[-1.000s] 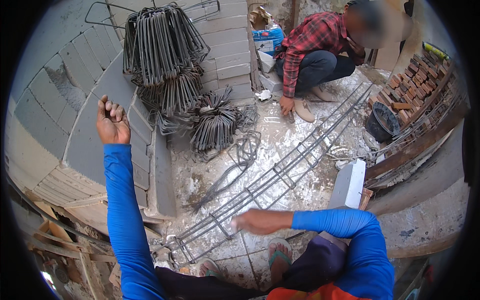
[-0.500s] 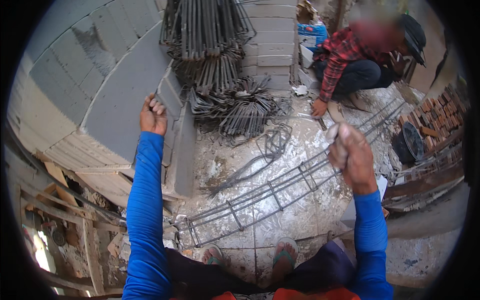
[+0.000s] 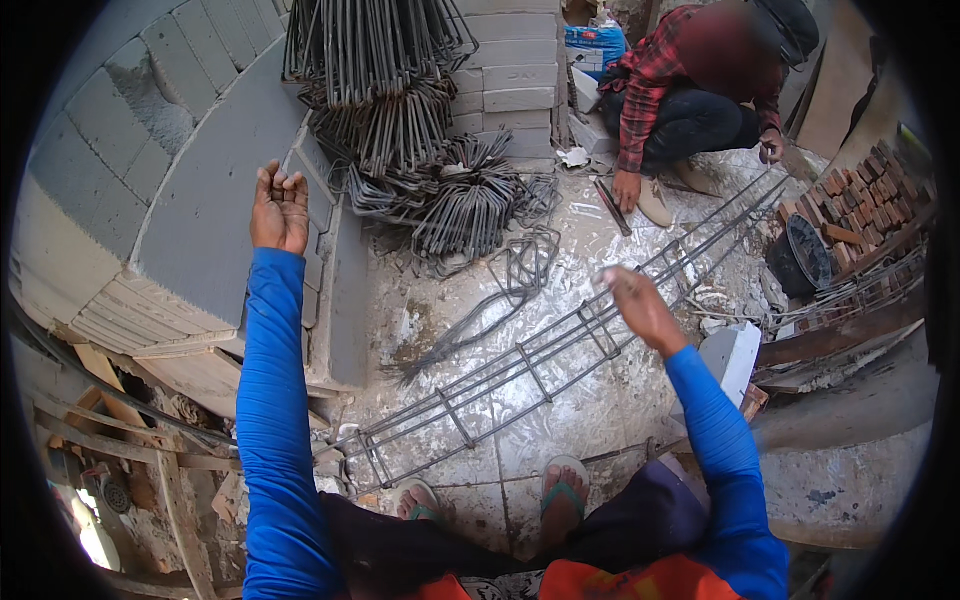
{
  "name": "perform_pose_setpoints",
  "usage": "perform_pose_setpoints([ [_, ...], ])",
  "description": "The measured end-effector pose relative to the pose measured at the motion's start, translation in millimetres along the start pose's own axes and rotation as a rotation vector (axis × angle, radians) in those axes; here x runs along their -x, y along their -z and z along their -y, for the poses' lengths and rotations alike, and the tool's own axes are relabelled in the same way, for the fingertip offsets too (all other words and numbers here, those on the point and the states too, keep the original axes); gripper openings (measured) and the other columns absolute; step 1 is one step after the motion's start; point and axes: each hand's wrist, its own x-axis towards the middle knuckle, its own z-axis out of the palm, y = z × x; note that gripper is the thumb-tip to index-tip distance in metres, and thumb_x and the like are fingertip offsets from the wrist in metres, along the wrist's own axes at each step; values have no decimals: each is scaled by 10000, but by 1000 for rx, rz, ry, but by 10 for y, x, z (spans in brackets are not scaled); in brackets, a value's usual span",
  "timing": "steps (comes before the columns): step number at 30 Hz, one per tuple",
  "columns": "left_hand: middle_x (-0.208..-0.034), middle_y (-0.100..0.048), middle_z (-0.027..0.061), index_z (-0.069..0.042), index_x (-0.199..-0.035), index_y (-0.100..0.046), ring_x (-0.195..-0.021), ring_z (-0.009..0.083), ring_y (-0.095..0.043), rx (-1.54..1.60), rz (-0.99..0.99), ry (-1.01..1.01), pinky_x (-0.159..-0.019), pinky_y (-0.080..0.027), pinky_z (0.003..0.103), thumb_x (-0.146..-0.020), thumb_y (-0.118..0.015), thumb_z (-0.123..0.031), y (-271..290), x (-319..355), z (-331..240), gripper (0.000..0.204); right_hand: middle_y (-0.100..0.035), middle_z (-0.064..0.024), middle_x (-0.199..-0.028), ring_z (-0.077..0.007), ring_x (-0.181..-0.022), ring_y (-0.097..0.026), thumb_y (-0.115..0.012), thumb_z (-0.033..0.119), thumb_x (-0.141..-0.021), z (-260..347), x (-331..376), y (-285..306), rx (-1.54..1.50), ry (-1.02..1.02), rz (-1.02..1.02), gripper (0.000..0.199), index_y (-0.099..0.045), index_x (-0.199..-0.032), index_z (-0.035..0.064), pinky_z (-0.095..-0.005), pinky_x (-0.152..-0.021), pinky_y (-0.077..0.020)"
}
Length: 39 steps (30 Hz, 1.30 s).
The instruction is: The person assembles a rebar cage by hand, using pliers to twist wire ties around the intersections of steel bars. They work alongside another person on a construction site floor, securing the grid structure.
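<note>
My left hand (image 3: 281,208) is raised beside the grey block stack, its palm turned up and its fingers curled in. Any thin thing between those fingers is too small to make out. My right hand (image 3: 645,312) hovers over a long rebar cage (image 3: 535,372), fingertips pinched together and slightly blurred; what they hold, if anything, cannot be made out. The cage lies diagonally on the dusty tiled floor, its long bars joined by square stirrups. Beyond it lies a loose bundle of thin wire (image 3: 470,335).
Bent stirrups (image 3: 385,110) are piled against pale blocks (image 3: 518,75). Grey blocks (image 3: 215,210) rise at left. A co-worker in a checked shirt (image 3: 645,110) squats far right, one hand at a dark hand tool (image 3: 612,208). A black bucket (image 3: 808,252) stands near stacked bricks (image 3: 865,205).
My right hand has moved left and down, from upright to pointing left. My left hand has shifted slightly left. The co-worker's far hand has come down toward the cage's end.
</note>
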Motion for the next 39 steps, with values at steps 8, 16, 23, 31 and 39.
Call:
perform_pose_setpoints([
  [8,-813,-524,31,-33,-1303,-553,-758,159,-598,-468,-132,151,-842,-590,376,-1099,-371,-339,611,182,168,410,-725,-194,-1027,-334,-869,-721,-596,161,-990,636,599,-677,-132,176,-56,232,-690,-1154,28,-361,-750,-556],
  [16,-1171,-641,141,-5,-1326,-506,-978,214,-657,-672,97,599,-858,-596,353,-1090,-403,-260,194,1058,708,363,-728,-139,-869,-288,-705,-705,-659,14,-899,663,351,-577,76,517,-439,188,-707,-1079,39,-358,-613,-550],
  [23,-1296,-573,190,67,-1415,-385,-1195,266,-591,-388,122,693,-1048,-532,416,-1095,-382,-212,120,1210,643,425,-613,-102,-694,-262,-591,-612,-691,6,-863,583,275,-442,188,569,-546,259,-721,-1109,84,-372,-553,-482],
  [31,-1025,-586,83,55,-1375,-481,-939,182,-616,-499,146,676,-961,-567,358,-1072,-461,-179,192,1309,626,383,-523,-66,-629,-249,-550,-537,-729,-36,-771,655,255,-605,237,656,-511,402,-718,-1141,120,-370,-517,-428],
  [39,-894,-536,25,-4,-1176,-558,-833,152,-579,-236,-52,509,-849,-550,291,-1052,-528,-175,-28,1441,366,213,-483,-76,-704,-231,-568,-530,-704,27,-860,615,308,-757,209,547,-444,355,-691,-1202,120,-355,-495,-423],
])
